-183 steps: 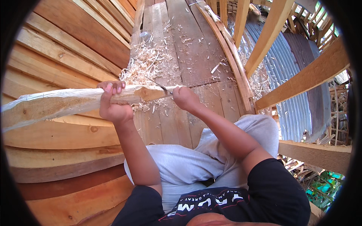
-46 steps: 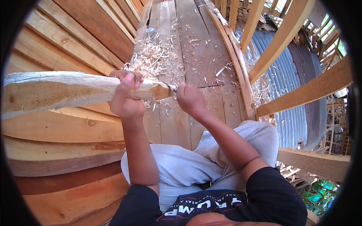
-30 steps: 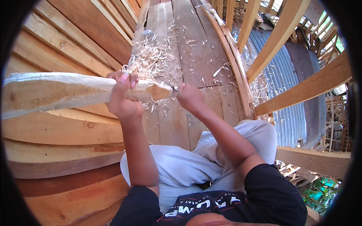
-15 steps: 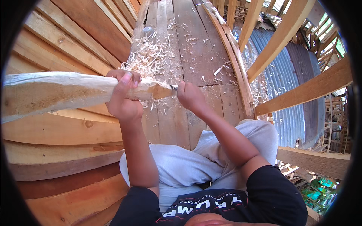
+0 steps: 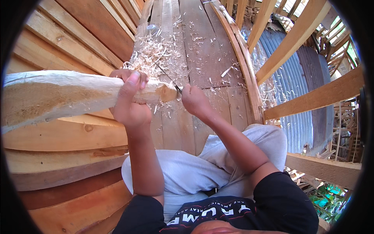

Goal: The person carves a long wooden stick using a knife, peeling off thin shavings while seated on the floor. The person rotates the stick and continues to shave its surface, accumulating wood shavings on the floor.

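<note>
A thick, pale, partly shaved wooden pole (image 5: pixel 78 91) reaches in from the left edge and narrows toward its blunt right end. My left hand (image 5: pixel 130 91) is wrapped around it a short way from that end, thumb on top. At the end of the pole my right hand (image 5: pixel 193 99) is closed in a fist on a knife, its handle hidden in the fingers. The knife's thin dark blade (image 5: pixel 168 75) points away and to the left, above the shavings, close by the pole's tip; I cannot tell whether it touches the wood.
Curled wood shavings (image 5: pixel 156 52) lie over the plank floor (image 5: pixel 202 46), with a small clear cup (image 5: pixel 152 29) among them. Stacked boards (image 5: pixel 58 134) line the left side. On the right stand slanted wooden rails (image 5: pixel 319 95), with corrugated metal sheets (image 5: pixel 290 78) beyond them.
The knife blade has swung into clear view, now pointing away past the pole's end. The pole and my left hand have shifted slightly; my right hand stays near the tip.
</note>
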Demonstrator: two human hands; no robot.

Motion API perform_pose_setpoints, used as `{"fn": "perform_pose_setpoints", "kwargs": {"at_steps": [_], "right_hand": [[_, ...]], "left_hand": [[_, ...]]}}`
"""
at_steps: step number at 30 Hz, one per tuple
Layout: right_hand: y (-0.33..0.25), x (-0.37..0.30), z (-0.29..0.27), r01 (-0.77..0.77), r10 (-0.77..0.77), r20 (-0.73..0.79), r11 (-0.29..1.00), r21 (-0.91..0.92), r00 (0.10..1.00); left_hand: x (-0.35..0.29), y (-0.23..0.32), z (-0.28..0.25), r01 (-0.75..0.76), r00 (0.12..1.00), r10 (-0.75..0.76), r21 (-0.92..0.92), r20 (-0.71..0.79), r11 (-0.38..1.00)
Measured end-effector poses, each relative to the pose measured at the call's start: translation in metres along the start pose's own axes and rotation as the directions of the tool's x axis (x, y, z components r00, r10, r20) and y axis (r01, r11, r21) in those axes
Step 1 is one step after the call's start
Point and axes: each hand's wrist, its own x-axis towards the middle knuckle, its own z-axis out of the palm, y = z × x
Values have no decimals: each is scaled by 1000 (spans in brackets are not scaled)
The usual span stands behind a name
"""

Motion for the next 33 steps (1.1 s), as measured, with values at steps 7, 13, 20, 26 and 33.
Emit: {"fn": "perform_pose_setpoints", "kwargs": {"at_steps": [7,13,20,26,33], "right_hand": [[1,-6,-8,-17,14,-45,998,-57,999],[35,13,-12,177,-149,127,953,-246,981],[47,16,-18,207,-175,139,942,-265,975],[33,23,3,129,-129,-25,992,-2,991],[-7,-27,-25,60,-60,-30,998,-4,998]], "left_hand": [[6,-2,-1,6,998,-9,-46,-61,999],[11,-2,-5,26,998,-33,-111,-61,993],[12,-4,-7,37,999,-42,-144,-32,989],[12,-3,-14,24,990,-10,-94,141,995],[27,-2,-55,77,951,-13,-198,309,977]]}}
